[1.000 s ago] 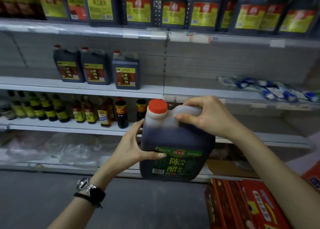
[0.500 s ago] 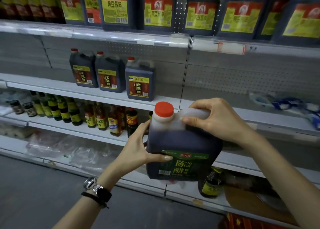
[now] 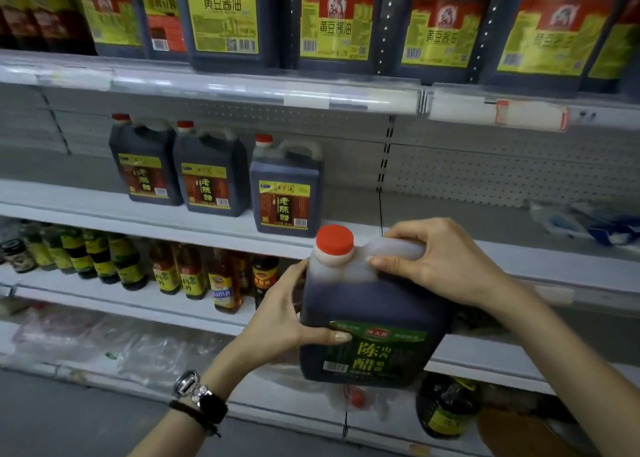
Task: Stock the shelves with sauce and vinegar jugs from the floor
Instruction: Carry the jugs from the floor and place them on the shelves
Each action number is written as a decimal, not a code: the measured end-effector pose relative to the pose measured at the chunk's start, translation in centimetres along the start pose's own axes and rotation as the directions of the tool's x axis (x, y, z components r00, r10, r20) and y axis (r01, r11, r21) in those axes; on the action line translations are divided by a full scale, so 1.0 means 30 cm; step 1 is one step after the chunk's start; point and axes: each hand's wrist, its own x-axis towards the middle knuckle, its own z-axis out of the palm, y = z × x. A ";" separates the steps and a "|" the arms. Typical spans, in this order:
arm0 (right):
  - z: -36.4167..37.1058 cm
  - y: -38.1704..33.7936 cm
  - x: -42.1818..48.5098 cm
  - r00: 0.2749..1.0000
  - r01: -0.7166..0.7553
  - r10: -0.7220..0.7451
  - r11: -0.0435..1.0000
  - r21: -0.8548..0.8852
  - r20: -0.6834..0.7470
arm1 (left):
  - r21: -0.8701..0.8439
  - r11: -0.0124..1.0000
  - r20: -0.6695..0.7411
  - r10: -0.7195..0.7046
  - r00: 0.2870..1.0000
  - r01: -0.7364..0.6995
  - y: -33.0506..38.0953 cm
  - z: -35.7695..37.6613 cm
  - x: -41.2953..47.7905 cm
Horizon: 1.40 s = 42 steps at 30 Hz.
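A dark vinegar jug [image 3: 374, 318] with a red cap and green label is held upright in the air in front of the shelves. My right hand [image 3: 440, 266] grips its clear top handle. My left hand [image 3: 280, 321] holds its left side, thumb across the front by the label. Three similar jugs [image 3: 287, 188] with red-and-yellow labels stand on the second shelf [image 3: 194, 219], up and left of the held jug. To their right that shelf's board is bare up to some blue-and-white packets [image 3: 595, 221].
The top shelf holds a row of large soy sauce jugs [image 3: 336, 24]. Small bottles [image 3: 187, 273] line the third shelf at left. Plastic bags lie on the lowest shelf, with a dark round bottle [image 3: 446, 410] at lower right. Grey floor lies at the bottom left.
The jug and both hands have risen and moved closer to the second shelf. The view has shifted right and up, and the red boxes on the floor are out of view.
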 end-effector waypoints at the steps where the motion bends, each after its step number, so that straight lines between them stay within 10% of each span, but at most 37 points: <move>1: 0.016 0.000 0.038 1.000 -0.013 0.013 1.000 -0.001 -0.006 | -0.007 1.000 0.014 0.002 1.000 -0.002 -0.020 -0.029 0.040; 15: 0.114 0.184 0.416 0.969 -0.222 0.218 0.975 -0.021 -0.113 | 0.018 0.999 0.139 0.044 0.989 -0.047 -0.202 -0.174 0.536; 42: -0.027 0.624 0.821 0.968 -0.227 0.206 0.963 -0.147 -0.144 | -0.236 0.966 -0.045 -0.120 0.992 0.106 -0.187 0.094 1.021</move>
